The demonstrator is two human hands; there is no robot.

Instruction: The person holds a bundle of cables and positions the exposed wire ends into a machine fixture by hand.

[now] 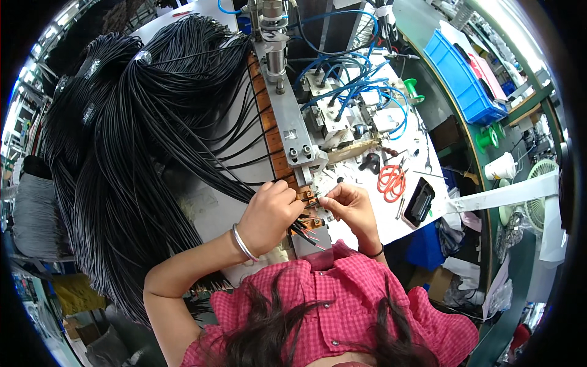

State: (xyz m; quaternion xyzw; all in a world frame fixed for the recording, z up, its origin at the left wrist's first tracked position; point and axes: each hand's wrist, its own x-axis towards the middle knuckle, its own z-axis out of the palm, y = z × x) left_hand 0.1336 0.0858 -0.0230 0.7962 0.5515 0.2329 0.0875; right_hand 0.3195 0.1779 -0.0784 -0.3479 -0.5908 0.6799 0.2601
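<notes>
My left hand point(270, 211) is closed around a bunch of black cables point(229, 186). Their stripped ends, with thin red and pale wires point(310, 237), stick out below its fingers. Just to the right, my right hand point(348, 207) pinches at a cable end beside a small orange-brown block point(304, 194); its fingertips hide much of that end. Both hands work at the near end of an orange-brown slotted rail point(267, 116), across which several cables lie. A grey metal bar point(282, 104) runs along this rail.
A big heap of black cables point(140, 128) covers the left. Pneumatic fixtures with blue air tubes point(361, 85) stand beyond the bar. On the white table lie a coil of orange-red cord point(391, 183) and a black tray point(419, 202). A blue bin point(465, 79) sits at the far right.
</notes>
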